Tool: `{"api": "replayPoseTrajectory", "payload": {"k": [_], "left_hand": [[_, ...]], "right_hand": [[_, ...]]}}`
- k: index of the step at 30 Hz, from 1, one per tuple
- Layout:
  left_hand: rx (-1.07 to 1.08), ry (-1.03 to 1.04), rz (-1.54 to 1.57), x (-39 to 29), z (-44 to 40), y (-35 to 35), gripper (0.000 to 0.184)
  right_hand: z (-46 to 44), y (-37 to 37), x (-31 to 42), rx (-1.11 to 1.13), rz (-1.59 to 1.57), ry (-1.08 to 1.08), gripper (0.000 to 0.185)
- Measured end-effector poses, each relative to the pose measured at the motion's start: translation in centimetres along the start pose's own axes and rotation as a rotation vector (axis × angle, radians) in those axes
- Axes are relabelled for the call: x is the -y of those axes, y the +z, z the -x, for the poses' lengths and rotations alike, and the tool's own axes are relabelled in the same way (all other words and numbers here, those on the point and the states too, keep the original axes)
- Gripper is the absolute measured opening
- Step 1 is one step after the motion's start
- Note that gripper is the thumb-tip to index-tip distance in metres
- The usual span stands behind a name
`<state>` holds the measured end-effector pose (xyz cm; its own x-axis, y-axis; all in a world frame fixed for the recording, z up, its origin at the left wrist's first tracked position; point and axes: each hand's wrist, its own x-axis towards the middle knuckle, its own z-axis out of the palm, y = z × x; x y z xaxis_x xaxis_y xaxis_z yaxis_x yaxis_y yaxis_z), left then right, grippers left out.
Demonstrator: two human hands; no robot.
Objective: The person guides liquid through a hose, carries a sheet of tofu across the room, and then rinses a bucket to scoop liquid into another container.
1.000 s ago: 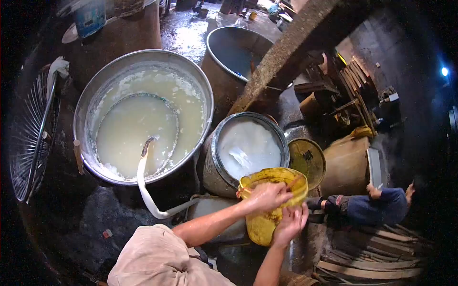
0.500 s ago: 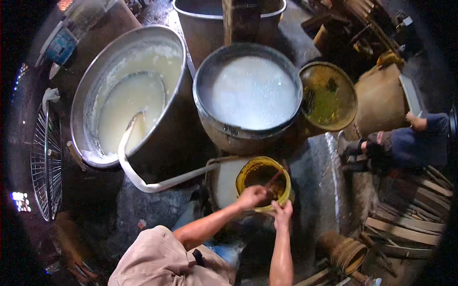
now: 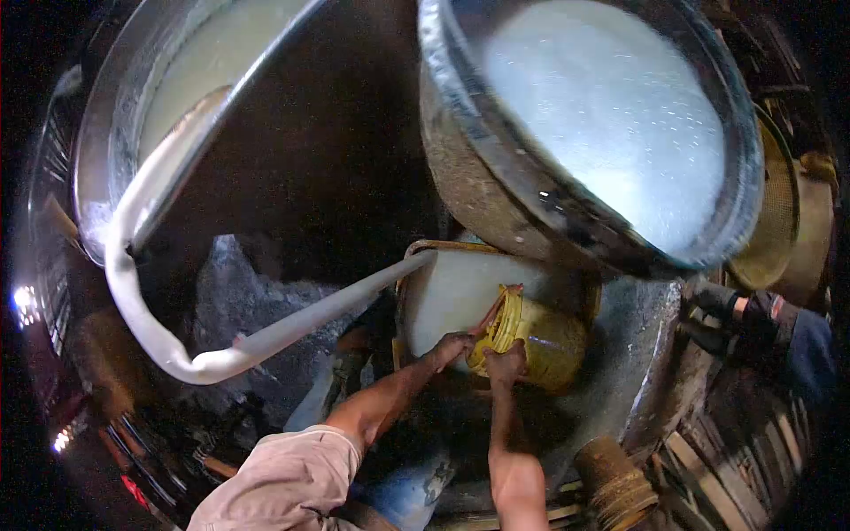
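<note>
A yellow plastic bucket point(image 3: 553, 345) lies tipped over, its mouth facing left above a squarish container point(image 3: 416, 334) of cloudy pale liquid. My right hand point(image 3: 506, 364) is closed on the near side of the bucket's rim. Close to the mouth, my left hand point(image 3: 450, 350) grips a reddish-brown stick point(image 3: 489, 319), which crosses the rim. The bucket's inside is mostly hidden.
A pale hose point(image 3: 292, 327) runs from the large metal pot point(image 3: 99, 177) at left to the squarish container. A big vat point(image 3: 469, 159) of whitish liquid looms above the bucket. Another person's leg point(image 3: 768, 310) shows at right, near stacked wood point(image 3: 722, 469).
The bucket has gone from upright to tipped, with its mouth now turned left. My left hand and the stick have come out to the rim. The camera view has shifted closer to the vats.
</note>
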<state>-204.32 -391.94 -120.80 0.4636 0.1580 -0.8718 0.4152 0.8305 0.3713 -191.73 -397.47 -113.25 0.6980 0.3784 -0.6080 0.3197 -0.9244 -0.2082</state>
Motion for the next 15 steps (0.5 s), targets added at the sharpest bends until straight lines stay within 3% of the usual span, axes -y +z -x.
{"api": "replayPoseTrajectory", "payload": {"k": [1, 3, 9, 12, 13, 15], "left_hand": [[-0.001, 0.002, 0.023, 0.6, -1.0, -0.5, 0.025], [0.157, 0.122, 0.055, 3.8, -3.9, -1.9, 0.023], [0.086, 0.203, 0.432, 7.6, -5.9, -2.7, 0.024], [-0.004, 0.157, 0.256, 5.7, -4.2, -4.1, 0.027], [-0.031, 0.141, 0.197, 5.8, -4.3, -4.6, 0.028], [-0.041, -0.022, 0.082, 9.2, -7.6, -6.4, 0.031]], "right_hand": [[-1.1, 2.6, -1.9, 0.003, 0.020, -0.010, 0.045], [-2.8, 8.3, -7.0, -0.066, -0.244, -0.198, 0.053], [-5.4, 15.4, -11.1, -0.103, -0.137, -0.192, 0.072], [-10.6, 27.4, -20.4, -0.214, -0.219, -0.212, 0.081], [-9.7, 25.2, -18.3, -0.122, 0.199, -0.157, 0.086], [-7.6, 22.8, -15.0, -0.147, 0.222, -0.273, 0.089]]}}
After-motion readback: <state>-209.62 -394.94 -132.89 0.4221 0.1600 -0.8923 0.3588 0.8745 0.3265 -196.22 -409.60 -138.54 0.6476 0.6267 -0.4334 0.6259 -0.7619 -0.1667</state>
